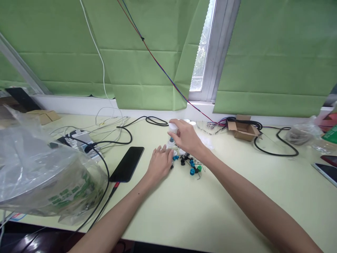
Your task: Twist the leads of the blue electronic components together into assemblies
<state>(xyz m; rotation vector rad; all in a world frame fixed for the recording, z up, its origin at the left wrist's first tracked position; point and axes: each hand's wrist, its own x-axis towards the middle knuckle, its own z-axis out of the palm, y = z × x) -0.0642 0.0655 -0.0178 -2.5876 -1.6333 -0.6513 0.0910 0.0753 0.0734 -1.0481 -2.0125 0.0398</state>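
Note:
My right hand (186, 136) pinches a small white round lid (172, 127) between thumb and fingers, above the table. Below it is a small clear container (171, 142) with something blue in it, partly hidden by the hand. My left hand (159, 162) lies palm down beside it, fingers stretched out, its fingertips close to the container and a white lid (182, 152). In front of both hands lies a loose pile of small parts with wire leads: blue knobs (192, 171), a green knob (199, 168) and black pieces (183, 161).
Left of my hands lies a black phone (127, 164) with a cable plugged in. A large plastic-wrapped bundle (60, 172) fills the left side. Several cables and an open cardboard box (243, 131) are at the back. Another phone (326, 172) sits at the right edge.

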